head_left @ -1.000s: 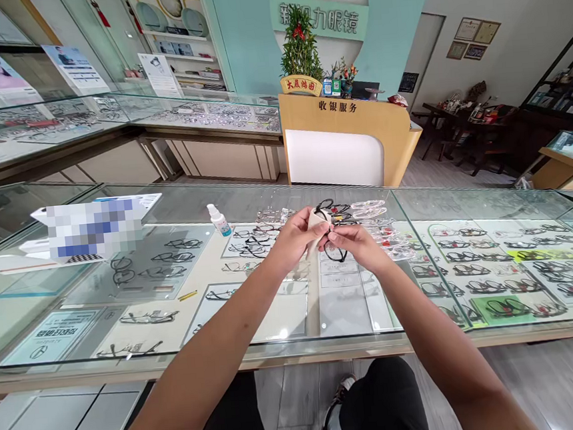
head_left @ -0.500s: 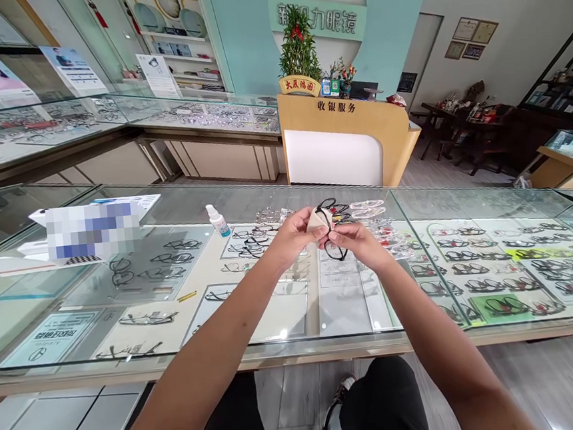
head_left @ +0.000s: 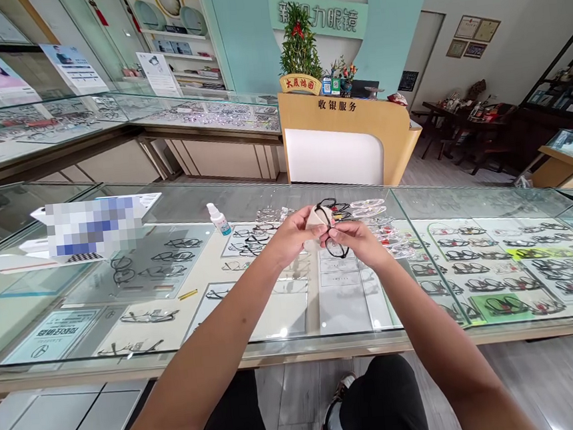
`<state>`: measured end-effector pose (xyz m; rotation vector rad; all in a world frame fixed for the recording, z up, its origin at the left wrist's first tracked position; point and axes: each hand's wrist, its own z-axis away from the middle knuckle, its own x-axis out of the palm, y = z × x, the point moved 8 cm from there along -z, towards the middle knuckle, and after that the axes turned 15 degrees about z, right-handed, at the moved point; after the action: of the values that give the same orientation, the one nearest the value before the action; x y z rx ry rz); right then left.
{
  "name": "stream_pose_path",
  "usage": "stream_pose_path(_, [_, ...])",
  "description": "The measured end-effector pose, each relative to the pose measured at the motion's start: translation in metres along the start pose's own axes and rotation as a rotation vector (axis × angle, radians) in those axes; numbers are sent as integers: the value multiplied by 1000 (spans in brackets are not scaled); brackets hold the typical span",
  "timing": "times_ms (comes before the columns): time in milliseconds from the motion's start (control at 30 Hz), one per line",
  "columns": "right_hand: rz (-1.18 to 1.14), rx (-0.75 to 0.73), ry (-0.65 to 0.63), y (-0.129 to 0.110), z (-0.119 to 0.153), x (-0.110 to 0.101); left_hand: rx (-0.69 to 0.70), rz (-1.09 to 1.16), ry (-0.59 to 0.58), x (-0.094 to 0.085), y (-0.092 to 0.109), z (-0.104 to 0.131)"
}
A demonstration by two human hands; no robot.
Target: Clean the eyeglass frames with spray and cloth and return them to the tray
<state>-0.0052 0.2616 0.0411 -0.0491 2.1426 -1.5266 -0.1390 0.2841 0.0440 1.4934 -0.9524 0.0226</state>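
Note:
Above the glass counter, both hands meet on a pair of black-framed eyeglasses (head_left: 338,248). My left hand (head_left: 295,234) is closed on a pale cloth (head_left: 315,219), which is pressed around one lens of the glasses. My right hand (head_left: 357,239) pinches the frame near its middle, and the other lens hangs below the fingers. A white spray bottle (head_left: 219,219) with a blue-marked label stands on the counter to the left of my hands. The fingertips partly hide the cloth and the frame.
The glass display counter (head_left: 258,351) spans my front, with rows of eyeglasses (head_left: 472,269) under its top. An open white box (head_left: 14,262), partly blurred, lies at the left. Beyond stands a wooden cashier desk (head_left: 394,125) with a potted plant (head_left: 298,47).
Both hands keep their hold on the glasses and cloth, with only slight finger movement. The view has shifted very slightly.

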Motion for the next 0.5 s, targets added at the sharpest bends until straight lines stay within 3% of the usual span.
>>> stream_pose_path(200, [-9, 9, -6, 1, -1, 5, 80, -15, 113, 0, 1, 3])
stream_pose_path(500, [-89, 47, 43, 18, -2, -5, 41, 7, 36, -3, 0, -1])
